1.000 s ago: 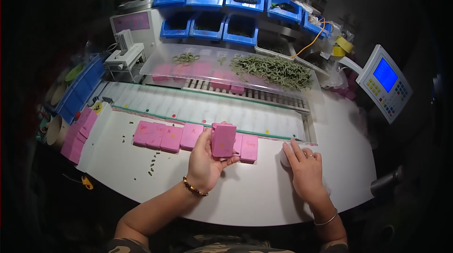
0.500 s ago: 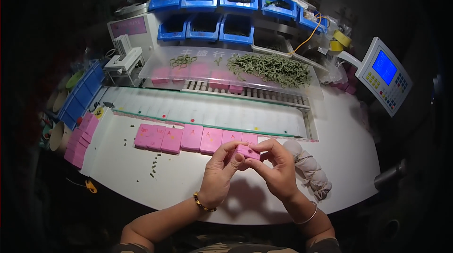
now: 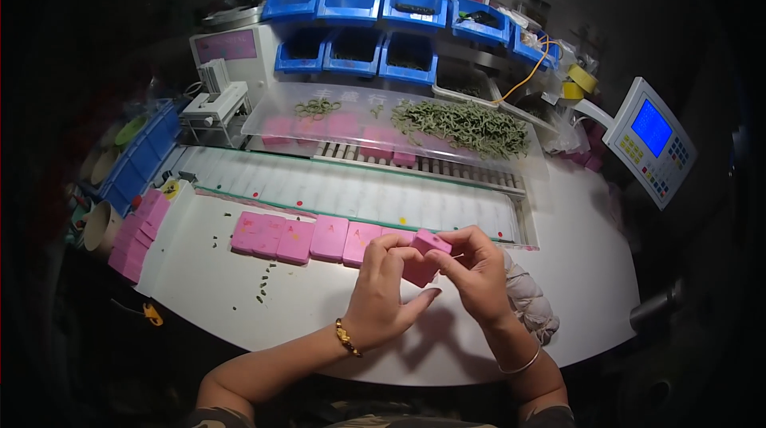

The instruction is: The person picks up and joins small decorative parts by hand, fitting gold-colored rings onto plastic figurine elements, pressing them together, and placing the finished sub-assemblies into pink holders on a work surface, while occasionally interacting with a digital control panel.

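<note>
A pink rubber mold [image 3: 432, 241], a small thick block, is held tilted above the front of the white table. My right hand [image 3: 472, 272] pinches its right side between thumb and fingers. The bent fingers of my left hand [image 3: 381, 292] grip the left side, while the left thumb points away below the block. A small dark spot shows on the block's upper end. Behind my hands, a row of flat pink molds [image 3: 328, 236] with red marks lies along the table, its right end hidden by my fingers.
A clear tray [image 3: 363, 121] holds a heap of green twisted pieces [image 3: 463, 126]. Small green bits [image 3: 262, 288] lie on the table at left. A rolled grey cloth [image 3: 531, 300] is beside my right wrist. Blue bins [image 3: 351, 2] stand behind; a control panel [image 3: 650, 141] stands at right.
The block has turned to a steeper tilt, showing more of its face below. My left thumb has come off it and stretched out. The view has shifted slightly.
</note>
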`<state>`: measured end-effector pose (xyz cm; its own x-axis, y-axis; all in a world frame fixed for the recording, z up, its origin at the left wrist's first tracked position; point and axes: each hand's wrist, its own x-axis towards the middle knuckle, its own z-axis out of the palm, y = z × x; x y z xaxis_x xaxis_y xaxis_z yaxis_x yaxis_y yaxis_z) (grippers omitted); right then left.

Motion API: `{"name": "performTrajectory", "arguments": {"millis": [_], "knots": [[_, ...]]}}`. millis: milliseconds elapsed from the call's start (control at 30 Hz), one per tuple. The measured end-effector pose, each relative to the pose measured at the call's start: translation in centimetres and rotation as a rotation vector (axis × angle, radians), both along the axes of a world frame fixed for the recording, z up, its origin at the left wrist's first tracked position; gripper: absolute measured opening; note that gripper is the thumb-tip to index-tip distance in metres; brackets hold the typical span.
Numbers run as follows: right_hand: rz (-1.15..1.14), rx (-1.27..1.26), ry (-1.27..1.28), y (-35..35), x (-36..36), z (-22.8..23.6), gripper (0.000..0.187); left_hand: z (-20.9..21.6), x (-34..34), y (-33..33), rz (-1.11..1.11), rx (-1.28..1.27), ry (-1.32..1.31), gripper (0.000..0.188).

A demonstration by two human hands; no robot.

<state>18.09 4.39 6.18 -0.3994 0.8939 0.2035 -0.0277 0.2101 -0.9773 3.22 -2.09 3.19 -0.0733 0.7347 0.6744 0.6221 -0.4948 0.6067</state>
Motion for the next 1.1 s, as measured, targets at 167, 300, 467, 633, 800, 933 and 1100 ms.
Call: {"name": "performTrajectory", "arguments": {"millis": [167, 300, 467, 633, 800, 933, 1100], "knots": [[0.093, -0.111, -0.046, 1.3, 0.8, -1.1, 0.039, -1.1, -2.8, 2.7, -0.018, -0.225, -0.026, 0.040], [0.046, -0.028, -0.124, 1.7, 2.7, -0.6, 0.048, -2.1, -8.0, 7.7, 0.185, -0.312, -0.104, 0.039], [-0.099, -0.030, -0.104, 2.7, 6.5, 0.7, 0.054, -4.2, -13.2, 11.3, 0.359, -0.326, 0.101, 0.034], [-0.194, -0.032, -0.077, 3.6, 10.3, 1.9, 0.051, -4.6, -15.1, 12.5, 0.427, -0.292, 0.213, 0.038], [-0.348, 0.074, -0.152, 5.6, 13.6, 2.9, 0.044, -3.6, -16.3, 11.0, 0.549, -0.181, 0.439, 0.041], [-0.608, 0.432, -0.413, 8.9, 18.5, 4.2, 0.041, -2.7, -12.5, 9.1, 0.264, -0.164, -0.006, 0.030], [-0.931, 0.646, -0.679, 15.2, 27.0, 5.3, 0.040, -1.7, -8.4, 7.3, -0.229, -0.823, -0.912, 0.016]]}}
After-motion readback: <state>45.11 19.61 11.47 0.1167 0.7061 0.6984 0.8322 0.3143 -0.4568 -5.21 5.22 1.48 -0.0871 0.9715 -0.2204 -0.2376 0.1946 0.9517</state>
